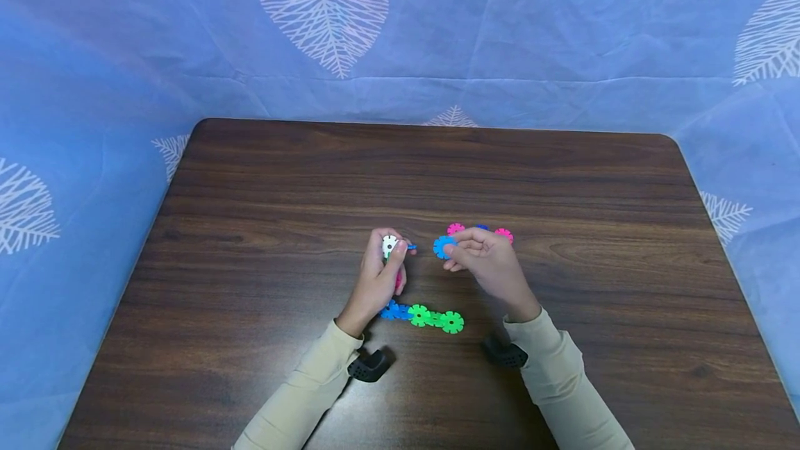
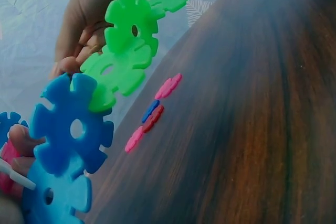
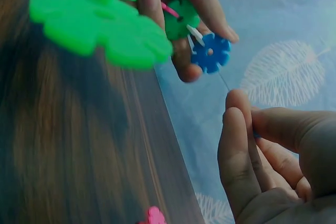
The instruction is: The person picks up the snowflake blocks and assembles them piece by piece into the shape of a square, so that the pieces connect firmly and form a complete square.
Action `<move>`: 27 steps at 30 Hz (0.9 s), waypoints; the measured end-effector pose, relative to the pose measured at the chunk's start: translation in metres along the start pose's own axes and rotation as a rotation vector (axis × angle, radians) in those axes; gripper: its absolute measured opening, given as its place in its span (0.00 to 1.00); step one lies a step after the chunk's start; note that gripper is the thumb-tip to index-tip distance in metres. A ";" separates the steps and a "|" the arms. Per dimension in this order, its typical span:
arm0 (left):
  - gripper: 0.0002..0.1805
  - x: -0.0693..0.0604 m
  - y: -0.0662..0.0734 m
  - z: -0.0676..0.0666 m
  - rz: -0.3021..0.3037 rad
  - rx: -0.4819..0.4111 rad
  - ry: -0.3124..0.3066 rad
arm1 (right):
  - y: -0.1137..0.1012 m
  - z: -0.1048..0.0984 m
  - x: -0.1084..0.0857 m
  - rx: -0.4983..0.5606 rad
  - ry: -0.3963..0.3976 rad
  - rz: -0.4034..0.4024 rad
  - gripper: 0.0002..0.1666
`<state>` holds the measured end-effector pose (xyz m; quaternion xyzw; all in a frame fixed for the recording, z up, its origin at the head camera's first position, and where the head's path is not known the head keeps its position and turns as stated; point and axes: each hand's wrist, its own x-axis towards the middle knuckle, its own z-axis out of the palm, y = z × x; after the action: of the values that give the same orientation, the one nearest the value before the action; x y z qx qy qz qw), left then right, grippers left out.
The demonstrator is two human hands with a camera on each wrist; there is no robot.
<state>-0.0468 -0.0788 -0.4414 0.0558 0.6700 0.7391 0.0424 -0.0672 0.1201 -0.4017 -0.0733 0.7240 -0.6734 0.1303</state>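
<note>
In the head view my left hand (image 1: pixel 378 276) grips a cluster of notched plastic discs. A white disc (image 1: pixel 389 246) shows by the thumb, with a blue disc (image 3: pixel 211 53), a green disc (image 3: pixel 181 19) and some pink beside it in the right wrist view. From below this hand extends a chain of blue discs (image 2: pixel 72 124) and green discs (image 2: pixel 131 27), seemingly raised off the table; its join to the cluster is hidden. My right hand (image 1: pixel 490 261) pinches a single light blue disc (image 1: pixel 442 247) between thumb and fingers, a short gap right of the cluster.
Behind my right hand, loose discs lie on the dark wooden table (image 1: pixel 281 193): pink discs (image 2: pixel 169 86), a dark blue disc (image 2: pixel 150 111) and a red disc (image 2: pixel 154 118). A blue cloth (image 1: pixel 531 33) with white leaf prints hangs beyond the table's far edge.
</note>
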 end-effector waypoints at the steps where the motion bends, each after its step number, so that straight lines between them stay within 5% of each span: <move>1: 0.12 0.000 0.001 0.000 0.002 0.001 -0.005 | 0.000 0.002 0.000 0.007 -0.004 0.002 0.14; 10: 0.08 -0.005 0.029 0.004 0.014 0.001 -0.050 | -0.003 0.016 0.002 0.032 -0.026 -0.007 0.13; 27: 0.09 -0.007 0.031 0.005 0.011 0.012 -0.073 | 0.000 0.022 0.001 -0.058 -0.016 -0.051 0.10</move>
<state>-0.0389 -0.0782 -0.4099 0.0866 0.6720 0.7328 0.0622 -0.0616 0.0987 -0.4035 -0.1009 0.7399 -0.6548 0.1167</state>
